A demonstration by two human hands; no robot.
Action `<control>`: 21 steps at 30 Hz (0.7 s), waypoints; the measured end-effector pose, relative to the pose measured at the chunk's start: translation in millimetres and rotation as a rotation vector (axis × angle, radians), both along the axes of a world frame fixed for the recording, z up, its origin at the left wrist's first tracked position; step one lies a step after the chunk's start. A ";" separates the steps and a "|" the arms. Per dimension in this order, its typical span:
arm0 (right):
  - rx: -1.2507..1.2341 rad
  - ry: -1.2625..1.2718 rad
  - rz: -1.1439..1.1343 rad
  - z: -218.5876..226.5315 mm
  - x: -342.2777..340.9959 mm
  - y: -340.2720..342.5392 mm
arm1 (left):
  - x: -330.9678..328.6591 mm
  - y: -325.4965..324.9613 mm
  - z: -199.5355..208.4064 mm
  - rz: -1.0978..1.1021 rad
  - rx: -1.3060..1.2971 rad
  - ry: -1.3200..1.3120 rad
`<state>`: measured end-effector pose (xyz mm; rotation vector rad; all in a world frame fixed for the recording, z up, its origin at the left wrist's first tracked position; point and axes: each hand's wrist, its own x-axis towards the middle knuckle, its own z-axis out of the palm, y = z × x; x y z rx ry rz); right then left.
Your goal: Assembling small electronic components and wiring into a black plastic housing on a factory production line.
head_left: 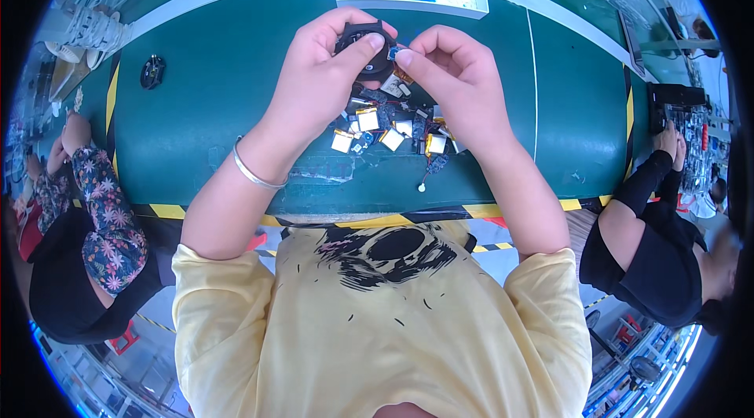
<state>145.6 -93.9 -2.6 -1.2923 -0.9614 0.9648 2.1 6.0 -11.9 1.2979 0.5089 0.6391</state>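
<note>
My left hand (318,61) grips a black round watch case (382,65), its thumb lying across the case's open face. At the right edge of the case, my right hand (459,69) pinches a small blue piece (394,53) between thumb and forefinger. That piece is too small to name further. Just below both hands lies a loose pile of silvery flat battery cells (367,119) with yellow edges, mixed with small dark boards and thin wires.
A white box (412,5) of small blue pieces stands at the far side of the green table (236,96). Another black round case (152,71) lies to the left. Striped tape (369,222) marks the near edge. Co-workers sit at left (102,222) and right (656,237).
</note>
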 end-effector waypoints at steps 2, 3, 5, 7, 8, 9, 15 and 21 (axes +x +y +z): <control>0.003 -0.014 0.000 -0.5 2.1 0.0 | -0.7 1.9 0.3 -0.012 -0.045 -0.006; 0.008 -0.013 0.005 -0.9 4.4 -0.1 | -1.7 3.9 1.1 -0.052 -0.138 -0.007; 0.014 -0.012 0.007 -0.2 9.8 -0.5 | -1.6 4.5 3.4 -0.095 -0.231 -0.008; 0.027 0.046 0.016 2.5 14.9 -0.6 | -1.6 2.8 5.4 -0.116 -0.328 -0.065; 0.007 0.065 0.016 2.4 15.7 -0.8 | -1.5 2.4 5.1 -0.117 -0.328 -0.063; 0.007 0.066 0.016 4.1 16.3 -1.2 | -1.5 2.2 4.4 -0.121 -0.325 -0.077; -0.225 0.097 0.253 8.3 27.8 -5.8 | -4.2 5.0 3.6 -0.161 -0.387 -0.125; -0.126 0.012 0.138 8.1 34.8 -5.2 | -5.0 6.0 7.8 -0.216 -0.429 -0.102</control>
